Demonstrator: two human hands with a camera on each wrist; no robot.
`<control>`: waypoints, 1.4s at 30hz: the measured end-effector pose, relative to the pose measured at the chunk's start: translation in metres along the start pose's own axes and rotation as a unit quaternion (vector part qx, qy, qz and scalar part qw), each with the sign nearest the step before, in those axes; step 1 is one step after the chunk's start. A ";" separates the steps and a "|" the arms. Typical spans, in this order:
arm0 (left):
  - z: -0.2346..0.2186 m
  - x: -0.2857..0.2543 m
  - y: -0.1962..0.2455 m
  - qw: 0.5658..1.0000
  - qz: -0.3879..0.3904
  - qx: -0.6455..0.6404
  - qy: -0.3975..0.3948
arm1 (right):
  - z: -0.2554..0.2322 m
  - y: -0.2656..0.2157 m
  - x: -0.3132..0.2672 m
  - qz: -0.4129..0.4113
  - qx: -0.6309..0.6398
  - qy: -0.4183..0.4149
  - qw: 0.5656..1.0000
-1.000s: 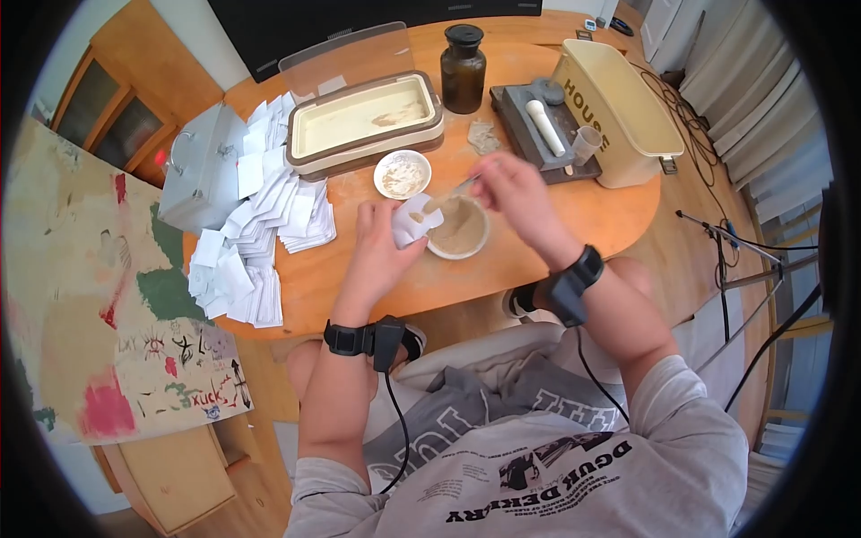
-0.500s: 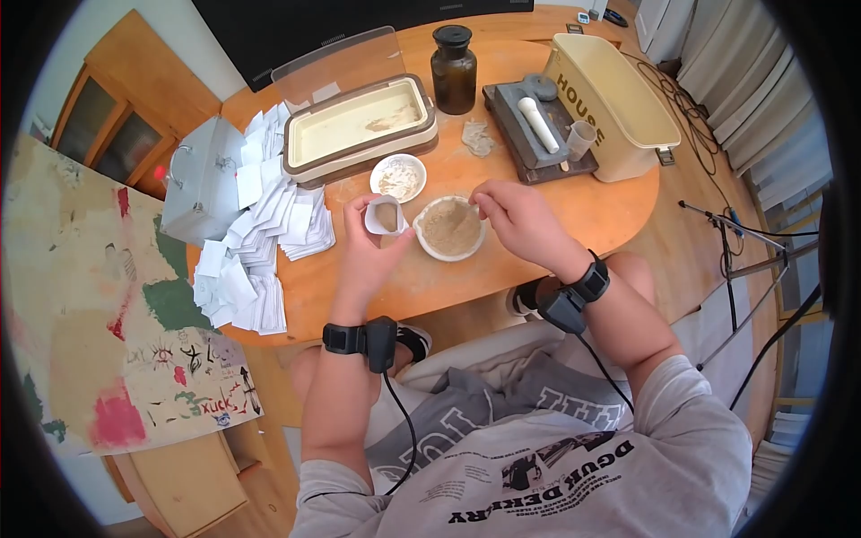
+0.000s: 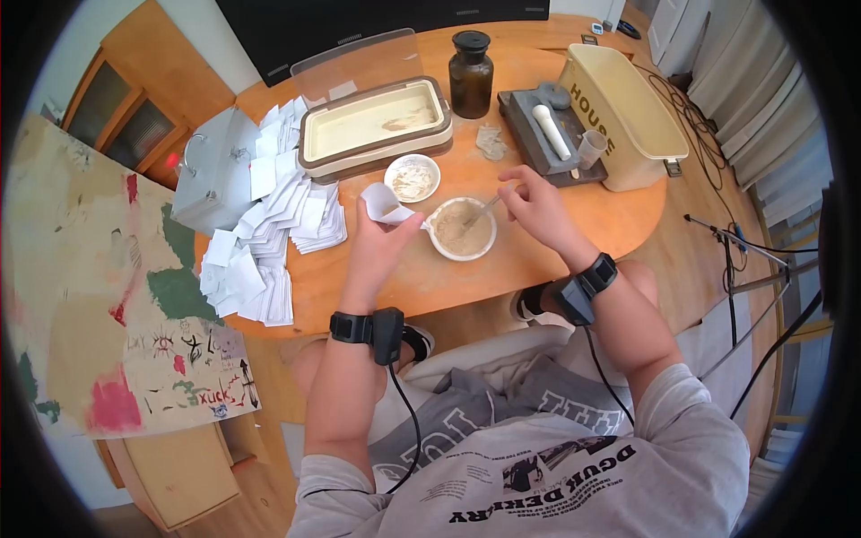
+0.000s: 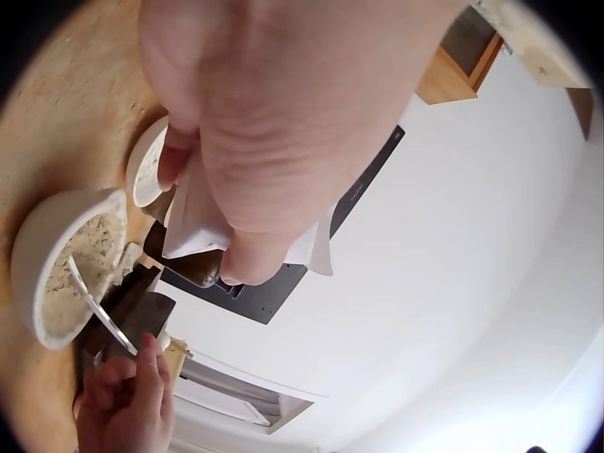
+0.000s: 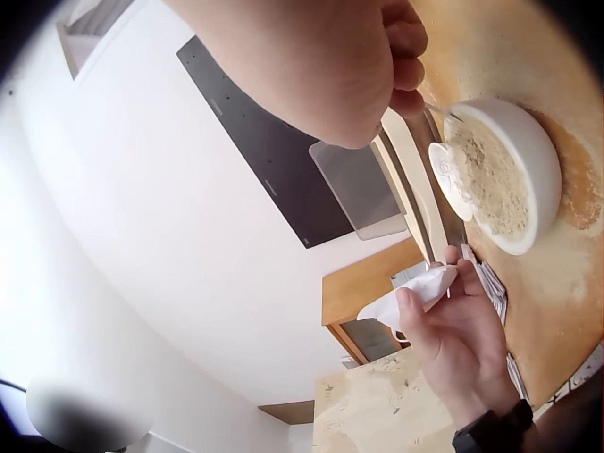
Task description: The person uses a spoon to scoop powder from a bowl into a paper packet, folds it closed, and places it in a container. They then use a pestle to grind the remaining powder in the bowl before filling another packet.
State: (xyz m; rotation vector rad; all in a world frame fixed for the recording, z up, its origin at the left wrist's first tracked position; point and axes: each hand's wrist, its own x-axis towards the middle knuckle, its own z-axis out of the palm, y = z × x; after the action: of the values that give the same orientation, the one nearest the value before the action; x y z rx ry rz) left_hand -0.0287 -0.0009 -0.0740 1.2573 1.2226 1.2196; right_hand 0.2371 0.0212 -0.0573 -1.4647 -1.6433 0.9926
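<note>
My left hand [image 3: 375,247] grips a small white paper pouch [image 3: 384,206] by its sides, its mouth open and tilted toward the mortar. In the right wrist view the pouch [image 5: 415,294] sits between thumb and fingers. Just right of it stands a white mortar [image 3: 464,257] with a spout, holding light brown powder [image 3: 456,229]. Over its right rim, my right hand [image 3: 540,208] pinches the handle of a slim metal spoon [image 3: 489,208]. The far end of the spoon [image 4: 99,313] dips into the powder, which hides its tip.
A small white bowl [image 3: 437,172] with powder residue sits behind the mortar. Stacked white paper packets [image 3: 278,202] and a silver case [image 3: 213,170] lie left. Behind are a cream lidded box [image 3: 309,160] and brown jar [image 3: 471,85]; right, a pestle [image 3: 550,132] and "HOUSE" bin [image 3: 668,134].
One second ago the spoon carried powder at the pouch's mouth. Since then my right hand has moved right and lowered the spoon into the mortar, while the pouch was drawn back left.
</note>
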 end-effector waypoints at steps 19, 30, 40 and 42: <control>0.048 -0.015 0.012 0.976 -0.117 -0.131 -0.130 | 0.010 -0.023 -0.022 -0.229 0.017 -0.093 0.969; 0.052 -0.036 0.023 0.989 0.078 0.051 -0.114 | 0.009 -0.018 -0.032 -0.248 -0.001 -0.064 0.967; 0.059 -0.005 0.034 0.988 0.057 0.056 -0.132 | -0.005 -0.012 -0.031 -0.189 0.092 -0.045 0.977; 0.057 0.012 0.049 0.991 0.013 0.101 -0.085 | -0.017 -0.014 -0.029 -0.202 0.106 -0.005 0.974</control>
State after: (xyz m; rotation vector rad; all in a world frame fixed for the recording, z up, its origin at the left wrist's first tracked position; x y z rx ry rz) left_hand 0.0303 0.0097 -0.0271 1.4983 1.2294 1.0022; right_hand 0.2486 -0.0067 -0.0379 -0.9363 -1.6948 0.9074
